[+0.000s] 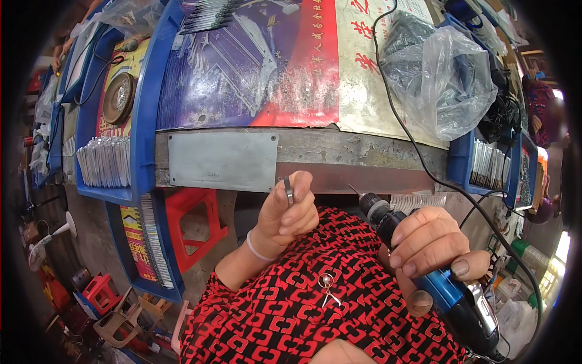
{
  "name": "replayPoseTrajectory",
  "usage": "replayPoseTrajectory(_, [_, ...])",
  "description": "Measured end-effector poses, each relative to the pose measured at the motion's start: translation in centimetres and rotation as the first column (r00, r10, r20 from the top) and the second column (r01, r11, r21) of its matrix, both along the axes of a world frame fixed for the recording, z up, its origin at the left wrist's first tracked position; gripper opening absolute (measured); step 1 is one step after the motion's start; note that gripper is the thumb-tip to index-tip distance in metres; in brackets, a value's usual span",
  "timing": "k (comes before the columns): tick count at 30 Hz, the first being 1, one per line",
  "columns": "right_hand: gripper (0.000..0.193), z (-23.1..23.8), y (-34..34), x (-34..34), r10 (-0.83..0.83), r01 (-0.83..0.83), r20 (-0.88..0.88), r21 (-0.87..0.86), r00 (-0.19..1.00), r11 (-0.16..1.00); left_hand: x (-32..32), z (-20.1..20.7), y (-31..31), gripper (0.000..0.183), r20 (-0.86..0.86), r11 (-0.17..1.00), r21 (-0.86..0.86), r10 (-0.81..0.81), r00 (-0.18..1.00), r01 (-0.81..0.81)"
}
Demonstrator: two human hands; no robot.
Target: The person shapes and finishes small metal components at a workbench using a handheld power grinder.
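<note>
Near the bench edge, my left hand [284,213] pinches a short dark metal piece [288,189] upright between thumb and fingertips; its exact kind is too small to make out. My right hand [431,246] is wrapped round a blue and black corded electric drill [445,288]. The drill's black chuck [374,207] points up and left, with a thin bit in it. The bit's tip stands apart from the metal piece, to its right. Just beyond my left hand, a grey metal plate [223,159] lies along the front of the bench.
A blue tray [143,133] at left holds a row of thin metal strips [104,162] and a round dish [119,98]. A clear plastic bag [451,82] of small dark parts lies at right. The drill's black cable [418,151] crosses the bench. A red stool [188,227] stands below left.
</note>
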State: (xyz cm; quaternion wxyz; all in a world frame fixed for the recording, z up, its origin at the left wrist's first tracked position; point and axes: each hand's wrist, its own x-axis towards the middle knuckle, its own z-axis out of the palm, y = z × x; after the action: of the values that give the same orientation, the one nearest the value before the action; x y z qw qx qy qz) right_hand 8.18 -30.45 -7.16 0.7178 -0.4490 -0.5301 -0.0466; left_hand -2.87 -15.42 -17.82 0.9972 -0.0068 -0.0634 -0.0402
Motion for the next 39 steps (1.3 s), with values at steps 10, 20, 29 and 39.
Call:
replayPoseTrajectory(10, [0.046, -1.4, -0.6, 0.3, 0.103, -0.108, -0.053, -0.105, 0.993, 0.989, -4.6, 0.8, -0.3, 0.013, -0.334, 0.439, 0.893, 0.505, 0.796, 0.097])
replayPoseTrajectory(20, [0.047, -2.6, -0.2, -0.1, 0.142, -0.166, -0.162, -0.145, 0.977, 0.975, -5.8, -0.4, -1.5, 0.009, -0.404, 0.437, 0.881, 0.497, 0.768, 0.181])
replayPoseTrajectory(29, [0.055, -2.8, 0.0, -0.3, 0.209, -0.256, -0.249, -0.173, 0.946, 0.951, -5.2, -0.6, -1.5, 0.012, -0.568, 0.751, 0.653, 0.4, 0.719, 0.099])
replayPoseTrajectory(39, [0.052, -3.1, 1.0, 0.1, 0.231, -0.31, -0.292, -0.262, 0.928, 0.914, -4.6, -0.7, -2.1, 0.014, -0.659, 0.805, 0.579, 0.37, 0.654, 0.127])
